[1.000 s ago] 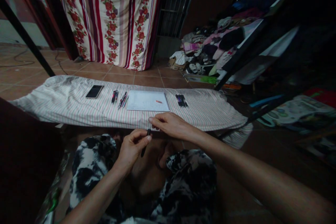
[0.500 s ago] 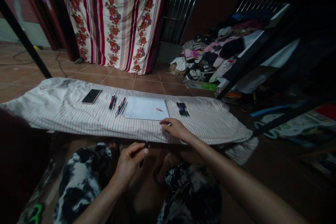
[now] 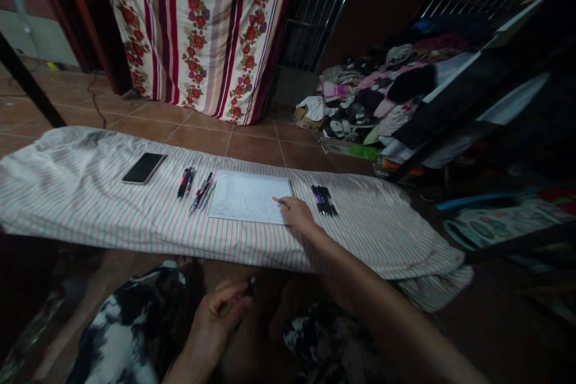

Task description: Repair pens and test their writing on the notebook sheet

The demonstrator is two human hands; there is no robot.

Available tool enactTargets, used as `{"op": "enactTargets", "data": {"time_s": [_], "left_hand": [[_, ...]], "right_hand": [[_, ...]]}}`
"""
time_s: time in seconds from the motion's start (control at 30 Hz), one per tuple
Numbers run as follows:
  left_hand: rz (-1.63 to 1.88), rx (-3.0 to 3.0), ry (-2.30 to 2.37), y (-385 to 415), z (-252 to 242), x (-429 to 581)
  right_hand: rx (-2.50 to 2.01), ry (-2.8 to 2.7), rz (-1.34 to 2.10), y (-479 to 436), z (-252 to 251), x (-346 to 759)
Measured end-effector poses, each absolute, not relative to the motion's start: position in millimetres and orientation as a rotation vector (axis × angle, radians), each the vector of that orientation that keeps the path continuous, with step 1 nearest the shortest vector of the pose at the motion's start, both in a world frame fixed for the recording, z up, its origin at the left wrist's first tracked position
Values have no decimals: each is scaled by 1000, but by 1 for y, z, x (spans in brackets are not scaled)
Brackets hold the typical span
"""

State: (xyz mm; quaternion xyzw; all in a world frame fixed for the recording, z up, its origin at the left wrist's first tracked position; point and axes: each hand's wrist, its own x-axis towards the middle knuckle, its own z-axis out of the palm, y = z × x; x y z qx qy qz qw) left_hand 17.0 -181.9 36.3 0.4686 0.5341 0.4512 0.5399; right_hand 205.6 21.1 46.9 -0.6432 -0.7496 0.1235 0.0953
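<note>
A spiral notebook lies open on the striped cloth. My right hand is over its right edge, fingers pinched at a small reddish, stick-like piece on the page; the fingers partly hide it. Lower down, between my knees, my left hand is closed on a slim black pen, of which only one end shows. Black and purple pens lie in a row to the notebook's right. On its left are two groups of pens, one with red and dark pens, the other with mixed colours.
A phone rests at the left on the striped cloth, which covers a long low surface. Beyond it hangs a floral curtain over a tiled floor. A heap of clothes is piled at the back right.
My right hand has moved forward from the cloth's front onto the notebook and reached the reddish piece. My left hand has dropped a little, still holding the black pen. The view has shifted slightly.
</note>
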Motion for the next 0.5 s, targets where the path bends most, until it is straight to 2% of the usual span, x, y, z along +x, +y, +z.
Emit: {"op": "enactTargets", "data": {"time_s": [0.5], "left_hand": [[1053, 997, 1247, -175, 13, 16]], "right_hand": [[-2111, -2079, 276, 42, 18, 199]]}}
